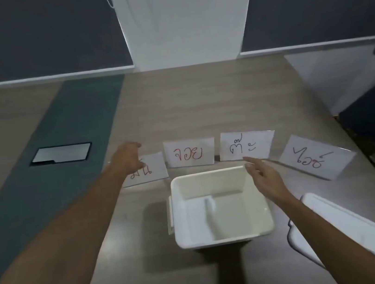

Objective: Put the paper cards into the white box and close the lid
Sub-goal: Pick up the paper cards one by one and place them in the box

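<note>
Resting on leftmost card (pixel 149 171), L hand (pixel 128 158) grip spread; R hand (pixel 263 176) flat, empty.

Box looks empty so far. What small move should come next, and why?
Probably close the left hand on the leftmost card, which it already covers, then drop it into the open white box. All four cards lie on the table; the lid lies aside.

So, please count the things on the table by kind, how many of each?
Paper cards: 4, at and
White box, open: 1
White lid, off the box: 1
Total: 6
</note>
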Demonstrator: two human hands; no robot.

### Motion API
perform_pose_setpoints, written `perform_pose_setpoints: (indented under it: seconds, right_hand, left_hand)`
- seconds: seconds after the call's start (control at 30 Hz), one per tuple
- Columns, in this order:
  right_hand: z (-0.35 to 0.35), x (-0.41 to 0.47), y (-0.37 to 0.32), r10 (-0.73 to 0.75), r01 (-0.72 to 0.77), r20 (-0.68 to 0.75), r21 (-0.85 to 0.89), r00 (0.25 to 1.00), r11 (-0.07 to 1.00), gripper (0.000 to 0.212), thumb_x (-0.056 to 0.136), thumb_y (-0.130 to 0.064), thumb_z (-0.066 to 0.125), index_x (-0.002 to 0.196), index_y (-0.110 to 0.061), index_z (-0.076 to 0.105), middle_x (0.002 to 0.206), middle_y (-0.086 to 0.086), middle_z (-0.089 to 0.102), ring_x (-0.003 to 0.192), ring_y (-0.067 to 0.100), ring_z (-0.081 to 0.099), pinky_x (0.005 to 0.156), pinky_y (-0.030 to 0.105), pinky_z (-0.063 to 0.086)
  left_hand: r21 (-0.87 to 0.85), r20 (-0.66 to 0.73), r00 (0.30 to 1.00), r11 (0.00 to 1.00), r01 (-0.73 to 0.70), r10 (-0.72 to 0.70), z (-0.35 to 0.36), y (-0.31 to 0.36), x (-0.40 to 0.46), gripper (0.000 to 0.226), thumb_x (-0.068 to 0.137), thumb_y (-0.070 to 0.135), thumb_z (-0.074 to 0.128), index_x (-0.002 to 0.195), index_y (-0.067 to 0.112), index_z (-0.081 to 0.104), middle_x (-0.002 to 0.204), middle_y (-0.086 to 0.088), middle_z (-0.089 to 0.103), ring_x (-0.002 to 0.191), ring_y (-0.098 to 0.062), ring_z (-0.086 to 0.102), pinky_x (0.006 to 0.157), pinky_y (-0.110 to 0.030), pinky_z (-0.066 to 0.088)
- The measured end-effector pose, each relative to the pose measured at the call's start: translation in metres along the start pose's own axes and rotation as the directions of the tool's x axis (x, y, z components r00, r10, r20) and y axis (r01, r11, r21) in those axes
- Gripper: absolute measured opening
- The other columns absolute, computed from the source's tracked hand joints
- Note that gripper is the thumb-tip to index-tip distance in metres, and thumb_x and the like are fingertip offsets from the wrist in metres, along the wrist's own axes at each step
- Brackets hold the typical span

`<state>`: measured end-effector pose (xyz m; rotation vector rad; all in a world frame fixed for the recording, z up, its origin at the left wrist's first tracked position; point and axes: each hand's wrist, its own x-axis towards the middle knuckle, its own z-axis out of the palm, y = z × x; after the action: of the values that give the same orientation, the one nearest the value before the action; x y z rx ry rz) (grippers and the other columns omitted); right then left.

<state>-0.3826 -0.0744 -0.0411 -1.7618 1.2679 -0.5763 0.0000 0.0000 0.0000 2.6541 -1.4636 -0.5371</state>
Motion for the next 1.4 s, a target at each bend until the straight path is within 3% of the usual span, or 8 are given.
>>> perform_pose_setpoints:
  seconds: [0.23, 0.37, 0.47, 0.53, 0.67, 1.07, 1.17, 1.4]
  right_hand:
    - [0.014, 0.003, 0.013, 0.068, -0.079, 0.052, 0.254, 0.996, 0.964, 0.039, 0.103, -0.013, 0.043, 0.134, -0.031, 0.058, 0.143, -0.009, 0.054, 0.135, 0.008, 0.043, 0.099, 0.014, 0.03]
    - [0.022, 0.016, 0.014, 0.115, -0.148, 0.12, 0.318, 0.986, 0.936, 0.045, 0.098, -0.005, 0.046, 0.122, -0.039, 0.065, 0.136, -0.009, 0.058, 0.131, 0.015, 0.048, 0.109, 0.034, 0.037]
    - [0.025, 0.02, 0.009, 0.17, -0.213, 0.143, 0.387, 0.975, 0.897, 0.042, 0.098, -0.007, 0.047, 0.123, -0.036, 0.065, 0.132, -0.003, 0.061, 0.122, 0.021, 0.056, 0.097, 0.035, 0.047]
    - [0.025, 0.02, 0.008, 0.186, -0.226, 0.134, 0.427, 0.973, 0.875, 0.035, 0.1, -0.012, 0.047, 0.123, -0.031, 0.066, 0.129, -0.002, 0.064, 0.118, 0.022, 0.059, 0.089, 0.031, 0.049]
    - [0.024, 0.015, 0.015, 0.194, -0.219, 0.102, 0.415, 0.976, 0.883, 0.028, 0.103, -0.026, 0.045, 0.119, -0.029, 0.068, 0.119, -0.007, 0.07, 0.115, 0.02, 0.062, 0.097, 0.035, 0.049]
    - [0.03, 0.012, 0.009, 0.198, -0.191, 0.024, 0.392, 0.98, 0.9, 0.027, 0.103, -0.023, 0.044, 0.117, -0.027, 0.067, 0.112, -0.007, 0.069, 0.104, 0.011, 0.063, 0.084, 0.023, 0.048]
    - [0.03, 0.012, 0.007, 0.195, -0.188, 0.025, 0.4, 0.981, 0.897, 0.029, 0.103, -0.022, 0.044, 0.12, -0.021, 0.067, 0.112, -0.009, 0.069, 0.103, 0.008, 0.062, 0.085, 0.018, 0.048]
    - [0.031, 0.011, 0.008, 0.241, -0.237, 0.044, 0.414, 0.969, 0.879, 0.029, 0.102, -0.03, 0.046, 0.121, -0.022, 0.067, 0.116, 0.0, 0.069, 0.104, 0.019, 0.065, 0.086, 0.033, 0.053]
  left_hand:
    - [0.084, 0.076, 0.997, 0.996, 0.014, -0.02, 0.002, -0.017, 0.015, 0.054, 0.081, 0.022, 0.073, 0.132, 0.014, 0.057, 0.133, -0.014, 0.06, 0.121, -0.033, 0.055, 0.102, -0.042, 0.046]
    - [0.09, 0.091, 0.996, 0.996, -0.017, 0.009, 0.005, -0.016, 0.025, 0.039, 0.09, 0.017, 0.061, 0.129, 0.015, 0.057, 0.128, -0.013, 0.064, 0.113, -0.033, 0.06, 0.093, -0.039, 0.049]
    - [0.109, 0.073, 0.997, 0.994, -0.025, 0.017, 0.009, -0.019, 0.028, 0.034, 0.092, 0.01, 0.051, 0.125, 0.016, 0.06, 0.12, -0.015, 0.067, 0.103, -0.034, 0.063, 0.083, -0.037, 0.05]
    - [0.123, 0.039, 0.999, 0.992, -0.032, 0.027, 0.013, -0.02, 0.026, 0.039, 0.089, 0.002, 0.047, 0.121, 0.016, 0.063, 0.114, -0.016, 0.069, 0.098, -0.035, 0.065, 0.078, -0.036, 0.051]
    - [0.138, -0.034, 0.997, 0.989, -0.061, 0.067, 0.006, -0.018, 0.013, 0.037, 0.085, -0.002, 0.049, 0.114, 0.014, 0.065, 0.104, -0.018, 0.071, 0.091, -0.037, 0.067, 0.066, -0.033, 0.047]
    - [0.222, -0.385, 0.889, 0.96, -0.171, 0.248, -0.073, 0.056, -0.067, 0.032, 0.088, 0.009, 0.058, 0.118, 0.019, 0.065, 0.102, -0.019, 0.072, 0.092, -0.044, 0.064, 0.072, -0.045, 0.05]
    - [0.21, -0.349, 0.878, 0.94, -0.269, 0.329, -0.072, 0.093, -0.095, 0.029, 0.088, 0.013, 0.058, 0.115, 0.022, 0.065, 0.105, -0.014, 0.072, 0.093, -0.039, 0.065, 0.067, -0.036, 0.043]
    - [0.242, -0.081, 0.875, 0.861, -0.447, 0.477, -0.006, 0.148, -0.139, 0.034, 0.084, 0.014, 0.06, 0.115, 0.026, 0.063, 0.108, -0.007, 0.072, 0.097, -0.032, 0.067, 0.079, -0.038, 0.053]
